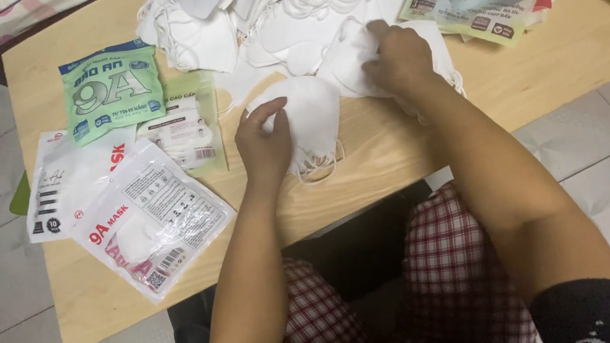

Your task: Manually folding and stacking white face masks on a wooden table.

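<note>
A person sits at a low wooden table (550,67), white face masks heaped (278,4) at its far edge. Left hand (264,139) pinches a soft, light stack of masks (310,117) near the table's front edge; right hand (399,57) grips another mask (350,66) beside it. Packets (140,214) lie left.

I see a small stack of white face masks (309,118) lying flat near the desk's front edge, ear loops trailing; another white mask (353,62) lies crumpled just beside it.
</note>
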